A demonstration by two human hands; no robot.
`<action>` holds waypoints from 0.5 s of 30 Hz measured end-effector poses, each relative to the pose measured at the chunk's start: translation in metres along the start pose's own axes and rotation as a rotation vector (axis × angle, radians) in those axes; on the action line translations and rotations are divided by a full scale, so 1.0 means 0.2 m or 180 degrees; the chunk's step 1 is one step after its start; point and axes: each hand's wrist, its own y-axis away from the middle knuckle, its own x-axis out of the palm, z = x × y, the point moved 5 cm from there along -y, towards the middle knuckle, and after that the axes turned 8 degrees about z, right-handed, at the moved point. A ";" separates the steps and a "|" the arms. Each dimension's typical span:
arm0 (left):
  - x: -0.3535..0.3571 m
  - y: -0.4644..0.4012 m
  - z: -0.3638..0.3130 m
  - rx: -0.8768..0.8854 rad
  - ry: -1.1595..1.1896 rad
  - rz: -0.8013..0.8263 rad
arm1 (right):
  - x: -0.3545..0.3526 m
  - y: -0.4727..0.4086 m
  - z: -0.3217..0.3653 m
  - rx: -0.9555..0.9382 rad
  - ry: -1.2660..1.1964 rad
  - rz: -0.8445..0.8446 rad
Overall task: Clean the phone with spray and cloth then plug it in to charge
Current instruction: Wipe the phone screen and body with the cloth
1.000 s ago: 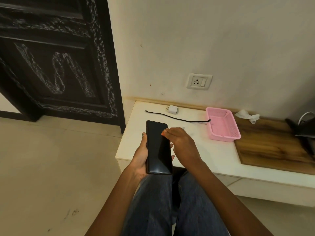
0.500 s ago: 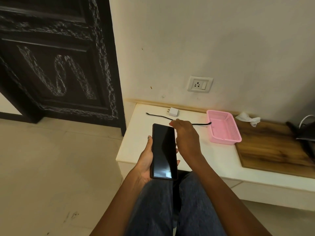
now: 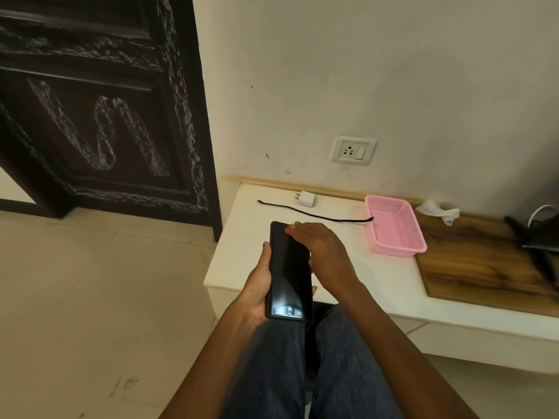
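My left hand [image 3: 256, 293] grips a black phone [image 3: 289, 273] from below, screen up and dark, above my knees at the front edge of a white ledge [image 3: 378, 282]. My right hand [image 3: 320, 246] lies flat over the phone's top right corner, fingertips on the glass, with nothing in it. Farther back on the ledge lie a black charging cable [image 3: 314, 215] and a white adapter [image 3: 307, 199]. A wall socket [image 3: 353, 149] sits above them. A crumpled white cloth [image 3: 438, 211] lies by the wall to the right. No spray bottle shows.
A pink plastic basket [image 3: 396, 247] stands right of the cable, next to a wooden board [image 3: 484, 267]. A black object with a white cord [image 3: 541, 234] is at the far right edge. A dark door [image 3: 106, 116] stands to the left above a tiled floor.
My right hand moved from the phone's upper screen out past its top edge, then came back onto the top right corner. The phone tilted slightly in my left hand.
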 end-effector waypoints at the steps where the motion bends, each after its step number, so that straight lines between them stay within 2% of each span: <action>1: -0.01 0.00 0.00 0.0002 -0.0022 -0.0004 | 0.01 0.02 -0.03 0.0145 -0.0101 -0.0027; 4: -0.03 -0.02 0.01 0.0030 -0.0089 -0.0069 | 0.03 0.07 -0.09 0.0526 -0.0328 -0.0144; 7: -0.07 -0.03 0.01 0.0112 -0.0247 -0.0245 | 0.04 0.10 -0.04 0.0604 -0.0326 -0.0130; 12: -0.16 -0.03 -0.02 0.0148 -0.0513 -0.0615 | 0.06 0.18 0.11 0.0291 -0.0044 -0.0309; 15: -0.18 -0.02 -0.03 0.0103 -0.0446 -0.0622 | 0.09 0.24 0.15 0.0281 0.0066 -0.0300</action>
